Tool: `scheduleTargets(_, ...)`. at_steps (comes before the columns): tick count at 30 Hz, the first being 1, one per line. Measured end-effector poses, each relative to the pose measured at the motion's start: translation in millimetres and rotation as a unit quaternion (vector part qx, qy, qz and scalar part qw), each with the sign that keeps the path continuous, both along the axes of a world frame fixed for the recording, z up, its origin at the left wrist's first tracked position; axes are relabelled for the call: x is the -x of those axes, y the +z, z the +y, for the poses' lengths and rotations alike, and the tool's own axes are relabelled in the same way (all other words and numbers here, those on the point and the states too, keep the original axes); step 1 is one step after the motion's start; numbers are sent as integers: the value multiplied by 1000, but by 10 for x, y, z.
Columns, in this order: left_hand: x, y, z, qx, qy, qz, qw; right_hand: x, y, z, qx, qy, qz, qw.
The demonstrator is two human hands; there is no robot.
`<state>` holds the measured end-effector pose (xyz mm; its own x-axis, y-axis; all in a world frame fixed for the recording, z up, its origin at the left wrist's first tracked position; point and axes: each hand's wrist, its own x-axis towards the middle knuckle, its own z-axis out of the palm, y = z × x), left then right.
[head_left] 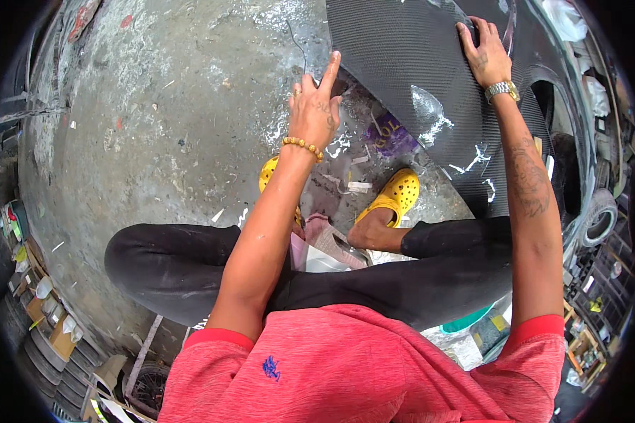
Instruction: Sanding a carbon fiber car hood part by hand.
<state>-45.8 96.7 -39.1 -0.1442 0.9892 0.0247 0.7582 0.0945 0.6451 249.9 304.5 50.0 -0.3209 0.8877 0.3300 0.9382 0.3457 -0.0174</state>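
Observation:
A large black panel with a fine ribbed, woven-looking surface [402,63] spreads across the upper right. Glossy wet-looking patches shine on it. My left hand [313,109], with a beaded bracelet at the wrist, is at the panel's left edge. Its index finger stretches out to that edge, the thumb stands apart, and the other fingers bend downward with their tips partly hidden. A thin dark strand [298,44] runs toward these fingers; whether they touch it I cannot tell. My right hand [488,56], wearing a metal watch, rests with fingers spread on the panel's upper part.
Wet, stained concrete [155,141] extends to the left. Yellow clogs [400,194] are on my feet, with white scraps and a purple printed sheet [394,135] nearby. A tire [600,217] stands at the right. Shelves of clutter [56,310] line the lower left.

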Motion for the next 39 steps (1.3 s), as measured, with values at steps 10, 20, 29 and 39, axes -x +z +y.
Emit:
scheduleTargets(10,179,32,-180,-174,99,-76,977,57,20,-46,29,-17,8,999)
scheduleTargets(20,-25,67,73,-219,19,-36,975,224,160,-164,29,-41,38,998)
scheduleTargets(29,-185,46,-5,-208,61,-32,976,217,147,-160,23,-40,31,998)
scheduleTargets(39,-232,17,-47,-200,74,-36,976,278,182,-181,34,-36,42,998)
